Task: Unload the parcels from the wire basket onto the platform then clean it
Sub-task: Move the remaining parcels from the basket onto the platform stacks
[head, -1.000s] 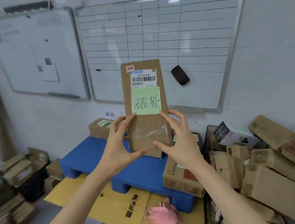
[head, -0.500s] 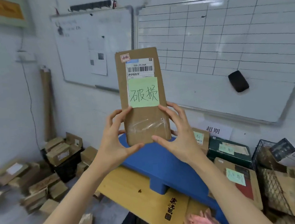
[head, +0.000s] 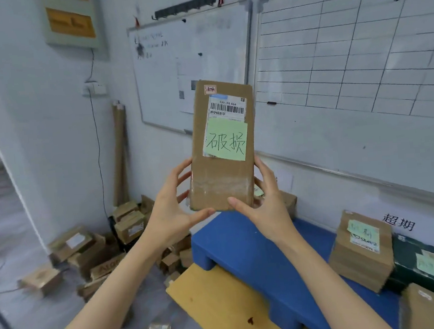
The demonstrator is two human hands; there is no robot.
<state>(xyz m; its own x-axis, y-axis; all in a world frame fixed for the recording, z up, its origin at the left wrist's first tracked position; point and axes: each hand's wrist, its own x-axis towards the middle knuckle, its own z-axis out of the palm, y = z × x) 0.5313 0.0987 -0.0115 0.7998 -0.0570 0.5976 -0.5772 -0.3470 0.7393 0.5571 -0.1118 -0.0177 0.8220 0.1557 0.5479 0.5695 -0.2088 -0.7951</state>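
Both the left hand (head: 173,215) and right hand (head: 264,204) pinch the bottom of a tall brown cardboard parcel (head: 225,184). Gripped that low, it might topple before reaching the blue plastic platform (head: 257,252).

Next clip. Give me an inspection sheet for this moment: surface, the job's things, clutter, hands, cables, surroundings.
Surface: blue platform resting on a yellow board.
Job's things: brown parcel with a green handwritten note, held upright above the platform; wire basket not in view.
Clutter: taped parcel and dark green box at the platform's right; loose boxes on the floor.
Hands: left hand and right hand both grip the parcel's lower end.
Cables: one cable hangs from a wall socket.
Surroundings: plain whiteboard and gridded whiteboard on the wall; cardboard tubes in the corner.
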